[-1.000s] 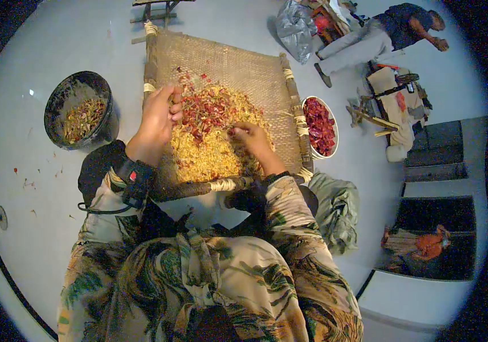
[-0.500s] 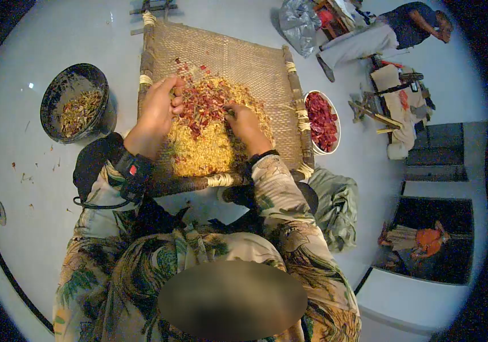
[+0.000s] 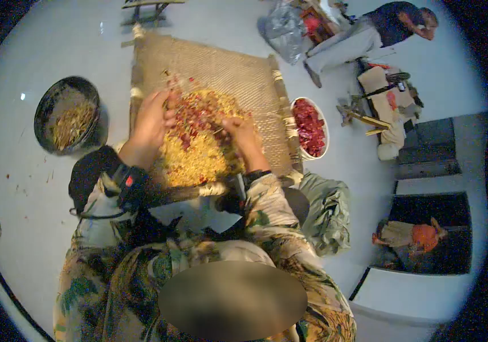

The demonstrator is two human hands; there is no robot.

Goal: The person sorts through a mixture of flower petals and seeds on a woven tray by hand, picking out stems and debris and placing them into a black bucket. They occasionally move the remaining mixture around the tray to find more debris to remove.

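Observation:
A woven tray [image 3: 238, 71] lies on the floor in front of me, with a heap of yellow seeds [image 3: 195, 157] and red chilli pieces [image 3: 198, 114] on its near half. My left hand [image 3: 151, 122] rests at the left side of the heap, its fingers curled into the red pieces. My right hand [image 3: 241, 137] sits on the right side of the heap, fingers bent and pinching among the chillies. Whether either hand holds a piece cannot be made out.
A white bowl of red chillies [image 3: 309, 126] stands just right of the tray. A black bucket of stems and scraps [image 3: 67, 117] stands at the left. A green cloth [image 3: 326, 208] lies near my right elbow. Another person [image 3: 369, 31] bends over at the far right beside stools and clutter.
My right hand has shifted from the heap's right edge toward the red pieces in the middle. My left hand stays at the left of the heap. The view has swung slightly.

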